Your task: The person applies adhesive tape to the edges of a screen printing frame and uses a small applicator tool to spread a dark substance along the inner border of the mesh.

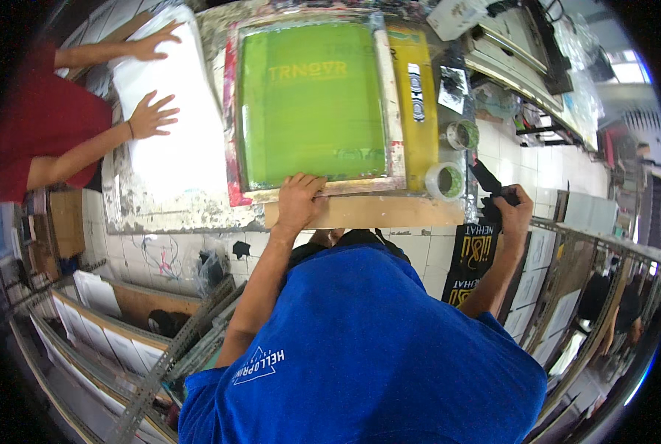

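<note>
Right now, from far off, I have my left hand [299, 201] on the near edge of one paint-stained frame [396, 148], fingers bent over it; I cannot tell how tightly. The frame lies flat on the table [190, 216], stretching away from that hand. Over to the right, my right hand [515, 209] has its fingers closed on one dark thing [486, 176], hard to make out, poking away from me and a bit left. I count two tape rolls [430, 180] near a yellow board [419, 140]. The frame's long side runs away from me, leaning slightly left, with yellow letters [308, 70] upright toward its far end. Off to the left, a co-worker's two hands [153, 117] lie on something white [175, 148].
</note>
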